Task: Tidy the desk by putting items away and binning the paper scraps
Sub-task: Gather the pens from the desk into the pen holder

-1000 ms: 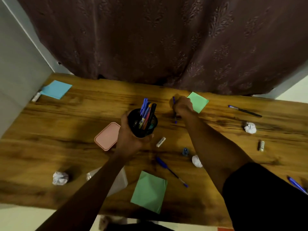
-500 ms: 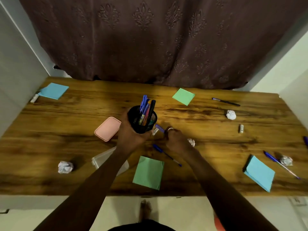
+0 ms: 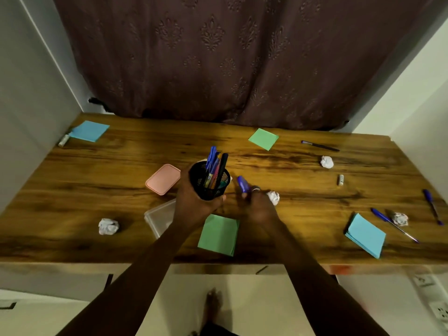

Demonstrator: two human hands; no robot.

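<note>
Both forearms extended from the near edge over the wooden desk [image 3: 145, 156], converging at its centre.

Left hand [image 3: 194, 204]: fingers wrapped round the lower wall of the black mesh pen holder [image 3: 209, 181], thumb on its right side. The holder was lifted clear of the desk and tilted slightly, with several pens [image 3: 214, 163] standing in it.

Right hand [image 3: 260, 209]: just right of the holder, knuckles up, fingers curled and pinching a blue pen [image 3: 243, 184]. The pen's free end pointed up and left toward the holder's rim, not yet inside. Motion blur hid the exact finger placement.

A crumpled paper ball [image 3: 273, 197] lay on the desk just beside the right hand's far side. Other paper balls: near left [image 3: 108, 226], far right [image 3: 326, 162], and near right [image 3: 400, 218], the last touching a loose blue pen [image 3: 394, 224].

A green note pad [image 3: 219, 235] lay under and between the wrists. A pink lid [image 3: 163, 179] and a clear container [image 3: 161, 218] sat left of the left hand.
</note>
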